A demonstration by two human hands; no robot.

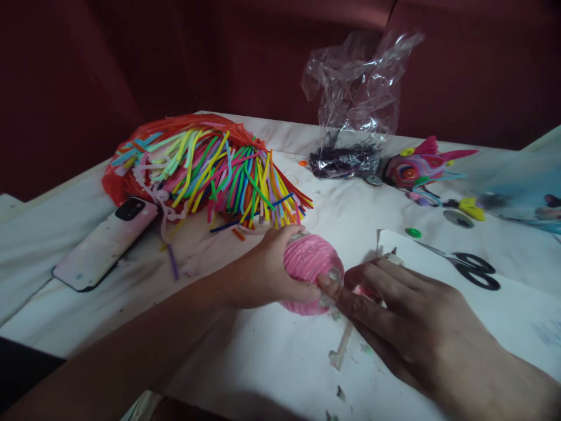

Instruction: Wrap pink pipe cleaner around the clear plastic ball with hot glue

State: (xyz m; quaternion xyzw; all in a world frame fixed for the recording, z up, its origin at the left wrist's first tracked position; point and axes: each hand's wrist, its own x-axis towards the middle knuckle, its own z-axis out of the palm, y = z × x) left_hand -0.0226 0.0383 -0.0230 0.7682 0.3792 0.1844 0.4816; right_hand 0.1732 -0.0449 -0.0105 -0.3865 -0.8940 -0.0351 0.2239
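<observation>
Wrapped round a pink ball [313, 260], my left hand [278, 269] holds it above the white table. Fuzzy pink strands cover the ball in rows, and a bare greyish patch shows at its right end. My right hand [394, 316] is closed beside that end, one fingertip pressed against the patch. Something small and reddish shows between its curled fingers, mostly hidden, so I cannot tell what it is. Below the hand, a thin pale stick [344, 345] juts out over the tabletop.
Colourful pipe cleaners [236, 175] spill from a red plastic bag [131, 131]. A phone [107, 242] lies at left. Behind are a clear bag [359, 93] with dark tinsel-like strands and a colourful fish-like craft [416, 169]. Black-handled scissors [473, 269] rest on white paper [517, 304].
</observation>
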